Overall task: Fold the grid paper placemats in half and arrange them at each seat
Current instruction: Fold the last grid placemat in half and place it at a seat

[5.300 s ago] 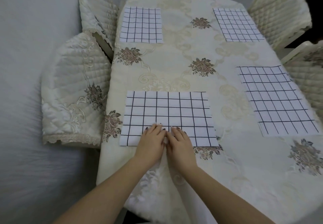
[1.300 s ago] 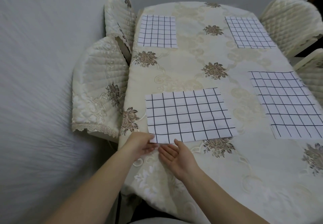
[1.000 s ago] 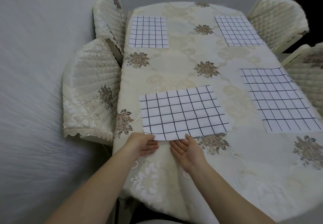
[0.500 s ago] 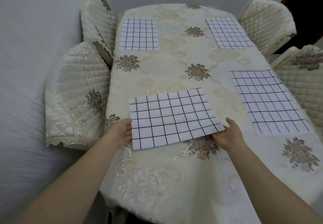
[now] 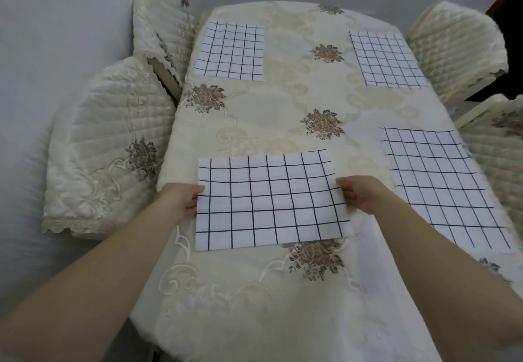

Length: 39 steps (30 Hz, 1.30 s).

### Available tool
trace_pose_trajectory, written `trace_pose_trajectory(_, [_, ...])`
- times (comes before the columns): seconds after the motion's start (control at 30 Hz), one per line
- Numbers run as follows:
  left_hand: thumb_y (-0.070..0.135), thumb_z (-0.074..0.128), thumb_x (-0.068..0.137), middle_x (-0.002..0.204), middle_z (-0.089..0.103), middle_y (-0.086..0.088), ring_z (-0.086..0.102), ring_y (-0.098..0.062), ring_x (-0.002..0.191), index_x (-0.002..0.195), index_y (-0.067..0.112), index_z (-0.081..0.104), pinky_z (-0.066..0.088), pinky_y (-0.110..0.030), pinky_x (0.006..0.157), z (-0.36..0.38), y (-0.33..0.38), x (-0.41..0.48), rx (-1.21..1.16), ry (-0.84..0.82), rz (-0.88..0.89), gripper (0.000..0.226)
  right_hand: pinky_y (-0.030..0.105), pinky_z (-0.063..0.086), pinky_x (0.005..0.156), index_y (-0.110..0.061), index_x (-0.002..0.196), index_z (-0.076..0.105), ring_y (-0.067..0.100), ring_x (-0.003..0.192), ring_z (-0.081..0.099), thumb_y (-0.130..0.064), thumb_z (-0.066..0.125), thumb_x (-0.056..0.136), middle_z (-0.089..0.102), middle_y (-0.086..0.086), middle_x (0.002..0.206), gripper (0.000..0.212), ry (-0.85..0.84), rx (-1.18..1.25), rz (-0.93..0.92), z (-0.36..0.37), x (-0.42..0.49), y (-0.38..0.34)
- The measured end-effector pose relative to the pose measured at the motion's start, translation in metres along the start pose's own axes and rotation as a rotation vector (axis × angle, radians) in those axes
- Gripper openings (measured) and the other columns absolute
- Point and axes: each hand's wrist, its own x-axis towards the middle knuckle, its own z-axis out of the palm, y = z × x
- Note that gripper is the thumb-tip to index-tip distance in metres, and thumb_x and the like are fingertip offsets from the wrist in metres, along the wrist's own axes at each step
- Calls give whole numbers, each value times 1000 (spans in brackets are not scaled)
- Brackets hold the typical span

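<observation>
Cream floral-embroidered table point(image 5: 283, 112) carries the white black-gridded paper placemat point(image 5: 271, 200) at 6 o'clock, left hand point(image 5: 181, 200) and right hand point(image 5: 359, 194) pinching its short edges, probably to square it for folding.

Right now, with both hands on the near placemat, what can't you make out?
- Fingers under the near placemat: the sheet hides them at the left hand and right hand.
- Whether any placemat is folded: layers unreadable from above.
- Near right chair: cut off by the frame edge.
</observation>
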Motion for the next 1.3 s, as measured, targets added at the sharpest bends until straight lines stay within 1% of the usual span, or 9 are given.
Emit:
trace_pose_trajectory(0.13, [2,62,88,89,66,-16,64,-24,68,97,-2,59,55,-28,42,-3,-4,-5,-52,69,17,10,28,55,50,-4,90,61,24,63,60,3,73,77,62,14,76,19,52,-145,-68,9,9,-13])
trace_pose_trajectory(0.27, [0,58,89,62,68,-8,65,-16,46,83,4,58,52,-25,37,-10,-12,-26,-157,84,14,8,30,53,56,-7,83,63,22,62,56,1,76,75,61,11,74,17,42,-259,-152,19,20,-40])
trace_pose_trajectory(0.37, [-1,57,90,74,66,-11,64,-20,57,84,6,57,51,-23,37,-16,-20,-42,-241,105,29,10,32,51,61,-9,79,63,21,63,54,-1,75,76,60,10,74,14,-6,-337,-242,34,28,-69])
trace_pose_trajectory(0.5, [0,58,91,69,67,-8,65,-13,42,88,6,59,50,-23,37,-20,-30,-63,-341,157,33,7,27,44,55,-11,80,65,17,56,46,-4,73,79,54,7,67,10,-100,-485,-378,66,34,-111])
trace_pose_trajectory(0.67, [2,64,88,84,72,-16,69,-27,72,103,-3,63,58,-35,64,-25,-40,-87,-478,199,57,17,22,37,45,-7,90,69,18,51,43,-10,75,78,52,7,60,13,-186,-648,-535,117,43,-158])
trace_pose_trajectory(0.8, [1,63,88,48,62,-3,63,-15,48,84,-2,60,59,-32,56,-19,-47,-98,-550,248,106,5,21,43,53,-10,90,68,14,57,49,-18,74,81,56,2,68,13,-239,-769,-661,170,51,-187])
trace_pose_trajectory(0.97, [1,66,86,86,64,-27,65,-36,78,88,-7,61,58,-34,57,-11,-53,-87,-637,310,69,9,22,46,56,-16,90,67,11,62,53,-25,71,84,59,-4,73,11,-253,-983,-802,228,63,-208])
trace_pose_trajectory(1.1, [1,67,85,90,66,-34,67,-39,80,96,-11,61,58,-35,58,-5,-52,-70,-675,348,29,17,35,55,80,-13,96,71,19,82,60,-23,70,84,65,2,90,15,-246,-1077,-879,265,82,-206])
trace_pose_trajectory(1.3, [1,64,87,91,70,-31,71,-40,85,100,-11,60,59,-33,56,8,-51,-48,-725,357,-17,18,33,49,81,-9,99,70,22,86,57,-17,67,84,64,6,91,17,-251,-1125,-926,304,115,-190])
